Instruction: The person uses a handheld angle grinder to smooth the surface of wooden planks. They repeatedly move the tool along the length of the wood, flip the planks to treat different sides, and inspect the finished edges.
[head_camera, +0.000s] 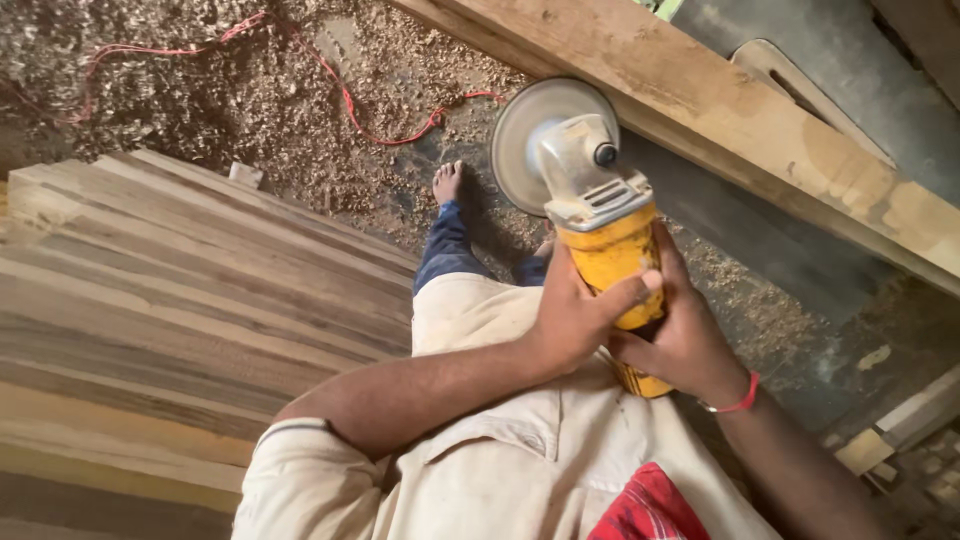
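A yellow angle grinder (600, 215) with a grey metal head and a round sanding disc (530, 135) is held up in front of me, disc pointing away. My left hand (575, 310) wraps the yellow body from the left, thumb across it. My right hand (680, 335) grips the body from the right and below; a red band sits on that wrist. The disc hangs close to a long thick wooden beam (760, 130) that runs diagonally at the upper right, without clearly touching it.
A stack of planed wooden planks (170, 320) fills the left. The ground (280, 100) is covered in wood shavings, with a red cable (350, 105) lying across it. My bare foot (448, 182) stands below. Wood offcuts (900, 425) lie at the right.
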